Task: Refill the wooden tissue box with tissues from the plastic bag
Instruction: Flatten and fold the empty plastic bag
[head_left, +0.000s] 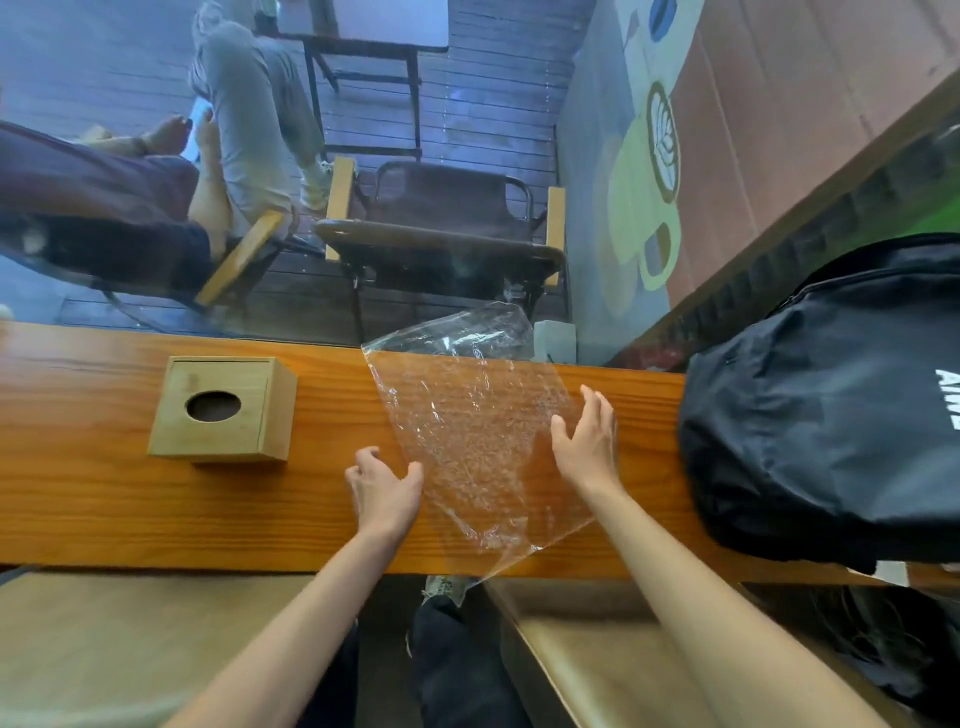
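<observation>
Hands frame the clear plastic bag (467, 431) flat on the tabletop (104, 499): left grip (384, 486) pinches its near-left edge, right grip (587, 441) rests spread on its right side. Wooden tissue box (223, 408) sits left, beyond the left grip.

Looks like a café: a long varnished wooden counter (156, 509) runs along a glass window, dark metal-and-wood chairs (441, 228) and a small table (363, 31) on the decking outside, painted latte-cup mural (660, 156) on the wall
</observation>
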